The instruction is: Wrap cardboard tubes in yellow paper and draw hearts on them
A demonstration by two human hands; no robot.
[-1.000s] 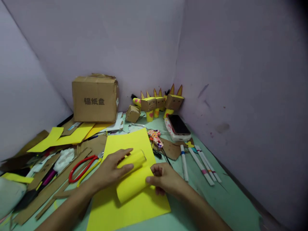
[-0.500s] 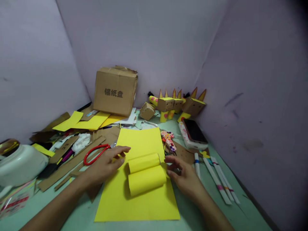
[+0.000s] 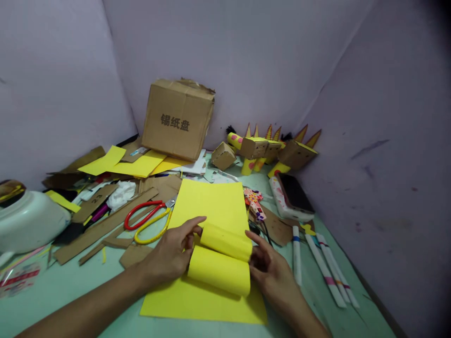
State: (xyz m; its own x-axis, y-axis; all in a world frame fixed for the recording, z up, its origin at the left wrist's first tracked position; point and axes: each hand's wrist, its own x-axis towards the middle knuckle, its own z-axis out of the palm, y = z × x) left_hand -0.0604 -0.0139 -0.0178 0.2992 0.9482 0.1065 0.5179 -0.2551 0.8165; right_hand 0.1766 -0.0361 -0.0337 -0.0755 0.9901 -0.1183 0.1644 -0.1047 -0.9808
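I find two yellow rolls (image 3: 219, 271) between my left hand (image 3: 175, 249) and right hand (image 3: 271, 267), fingers half-curled at the ends; firmness of grip I cannot tell. Light, even pressure should avoid denting.

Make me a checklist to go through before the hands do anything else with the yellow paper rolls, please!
1. Left hand at the rolls' left ends: ok.
2. Right hand at their right ends: ok. How firmly either hand grips: cannot tell.
3. Upper roll and lower roll side by side, over the yellow sheet: ok.
4. Roll seams stuck down: cannot tell, no seam shows clearly.
5. Scissors well away from the sheet: not ok, their blade end is right by its left edge.
6. Phone off the sheet: ok, it's over to the right.
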